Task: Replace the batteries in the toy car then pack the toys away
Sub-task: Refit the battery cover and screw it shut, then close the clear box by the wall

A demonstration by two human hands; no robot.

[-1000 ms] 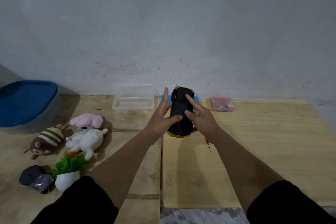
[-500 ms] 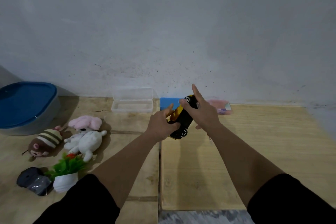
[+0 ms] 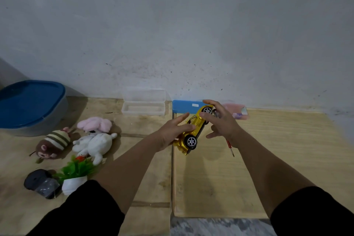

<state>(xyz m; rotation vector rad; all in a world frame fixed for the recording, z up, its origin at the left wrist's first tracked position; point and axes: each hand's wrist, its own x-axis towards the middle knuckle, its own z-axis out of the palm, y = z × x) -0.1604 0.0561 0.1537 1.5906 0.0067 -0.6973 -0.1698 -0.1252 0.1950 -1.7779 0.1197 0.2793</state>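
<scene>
- Two hands of mine hold the yellow toy car [image 3: 193,130] up over the wooden table [image 3: 268,159], just past the seam between the two boards.
- My left hand [image 3: 172,132] cups the car's near end from the 9 o'clock side, thumb and fingers curled loosely against the body.
- My right hand [image 3: 220,122] grips the far end from 3 o'clock, with the index finger stretched over the top by the upper wheel.
- That same hand also has a red-handled screwdriver [image 3: 229,144] tucked in it, the tip poking out toward 6 o'clock below the wrist.
- I see the car tilted on its side, wheels facing me, its length running from 7 to 1 o'clock.
- At 12 o'clock against the wall sit a clear plastic case [image 3: 143,104], a blue box [image 3: 184,106] and a pinkish pack [image 3: 237,111].
- Off at 9 o'clock lie a pink plush [image 3: 95,123], a white plush [image 3: 95,144] and a striped brown plush [image 3: 53,142].
- Nearer me at 8 o'clock stand a small potted plant [image 3: 75,174] and a dark remote [image 3: 41,183].
- At 10 o'clock is a blue-lidded tub [image 3: 30,105].
</scene>
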